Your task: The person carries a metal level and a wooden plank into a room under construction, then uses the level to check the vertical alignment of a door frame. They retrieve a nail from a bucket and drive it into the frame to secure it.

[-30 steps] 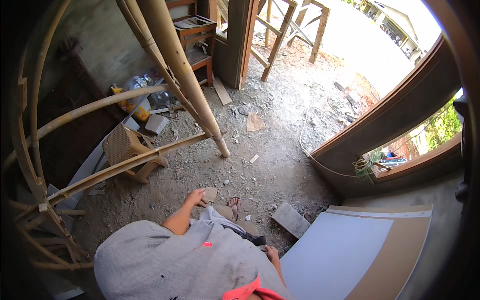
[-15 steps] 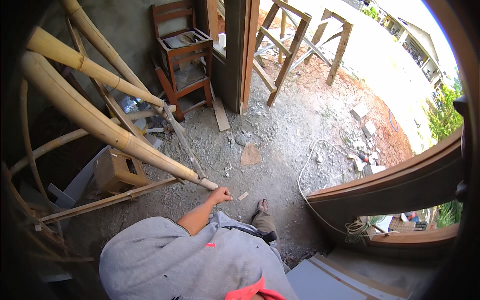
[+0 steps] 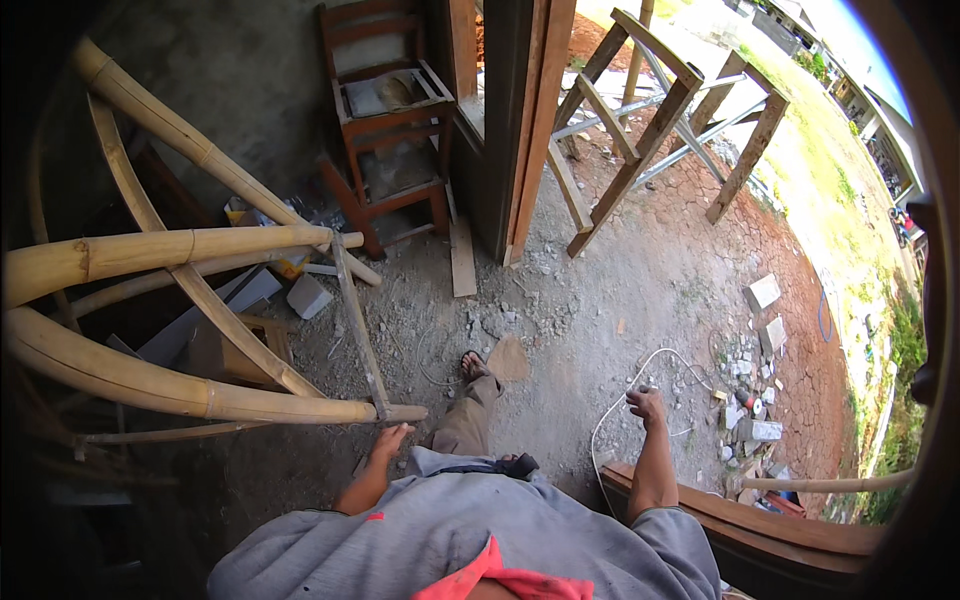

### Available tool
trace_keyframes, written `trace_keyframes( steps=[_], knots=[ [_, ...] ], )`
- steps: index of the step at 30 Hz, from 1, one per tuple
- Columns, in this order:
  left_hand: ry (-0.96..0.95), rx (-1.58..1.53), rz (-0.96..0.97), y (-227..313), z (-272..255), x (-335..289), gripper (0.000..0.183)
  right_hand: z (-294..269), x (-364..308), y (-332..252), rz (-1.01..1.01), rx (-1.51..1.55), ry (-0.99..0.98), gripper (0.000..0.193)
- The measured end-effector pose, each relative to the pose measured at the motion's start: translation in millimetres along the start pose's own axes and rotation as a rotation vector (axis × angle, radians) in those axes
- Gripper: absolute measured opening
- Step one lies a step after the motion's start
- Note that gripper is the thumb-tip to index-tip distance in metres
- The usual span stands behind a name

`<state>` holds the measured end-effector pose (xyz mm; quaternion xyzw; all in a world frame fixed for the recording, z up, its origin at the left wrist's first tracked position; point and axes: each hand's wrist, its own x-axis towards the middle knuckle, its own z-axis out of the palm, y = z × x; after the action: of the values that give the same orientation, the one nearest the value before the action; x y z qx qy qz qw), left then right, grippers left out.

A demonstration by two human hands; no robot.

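so the floor [image 3: 560, 310] here is just gritty grey dirt and rubble, with a sandalled foot [image 3: 473, 366] planted on it, and a brown wooden frame [image 3: 760, 525] runs along the near right. Bamboo poles [image 3: 270, 404] fill the left side, lashed into some kind of frame, and a loopy white cable [image 3: 600, 428] lies on the right. Further back there's a dusty wooden chair [image 3: 395, 133] by the wall, then the door post [image 3: 527, 130], and outside, wooden trestles [image 3: 640, 165] on reddish dirt. As for fingers, the left hand [image 3: 388, 442] has them right by the near pole's end, can't tell how far apart or if they touch it. Right hand [image 3: 648, 403] is up near the cable, fingers curled in, can't tell if they're gripping anything
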<state>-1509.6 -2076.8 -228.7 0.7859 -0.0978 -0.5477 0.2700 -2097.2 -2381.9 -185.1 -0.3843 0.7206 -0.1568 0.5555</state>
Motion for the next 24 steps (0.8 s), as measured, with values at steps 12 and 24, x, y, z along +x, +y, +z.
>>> trace_keyframes(
  steps=[12,24],
  knots=[
    [0.258,-0.118,0.225,217,-59,154,0.048,249,135,-179,0.159,-0.041,-0.345,0.055],
    [0.227,-0.344,-0.049,332,-93,197,0.077,413,298,-491,-0.116,0.179,-0.322,0.081]
  ],
)
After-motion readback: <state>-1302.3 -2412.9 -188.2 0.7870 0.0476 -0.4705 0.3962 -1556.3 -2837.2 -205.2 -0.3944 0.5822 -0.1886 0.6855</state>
